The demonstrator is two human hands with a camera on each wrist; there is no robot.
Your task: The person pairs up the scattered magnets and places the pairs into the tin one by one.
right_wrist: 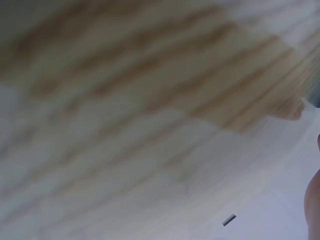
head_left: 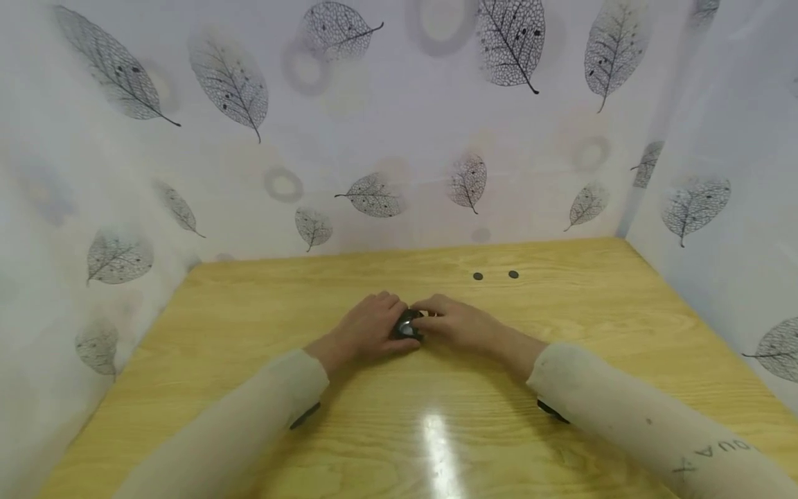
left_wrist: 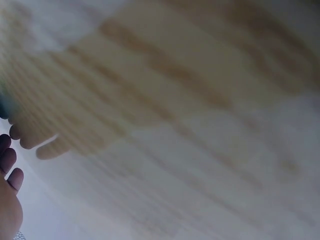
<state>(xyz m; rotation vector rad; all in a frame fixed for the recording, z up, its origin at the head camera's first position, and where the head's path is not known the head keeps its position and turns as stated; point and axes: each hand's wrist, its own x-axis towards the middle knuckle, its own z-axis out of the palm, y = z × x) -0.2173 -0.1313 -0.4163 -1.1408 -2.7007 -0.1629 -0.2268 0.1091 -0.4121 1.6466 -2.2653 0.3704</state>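
A small dark object (head_left: 402, 334) with a shiny silver round middle lies between my two hands on the table, its kind unclear. From the left, my left hand (head_left: 368, 327) holds it, thumb along its near side and fingers along its far side. My right hand (head_left: 467, 329) reaches in from the right, with curved fingertips and thumb gripping its right edge. Fingers partly cover the object. In the left wrist view only part of the left hand (left_wrist: 9, 205) shows at the left edge; the right wrist view catches a sliver of the right hand (right_wrist: 314, 205).
Two small dark discs lie on the wooden table (head_left: 249, 298) beyond the right hand: a left one (head_left: 477, 276) and a right one (head_left: 513, 274). White cloth walls (head_left: 399, 138) with leaf prints stand behind and at both sides. Light glares off the table's near part.
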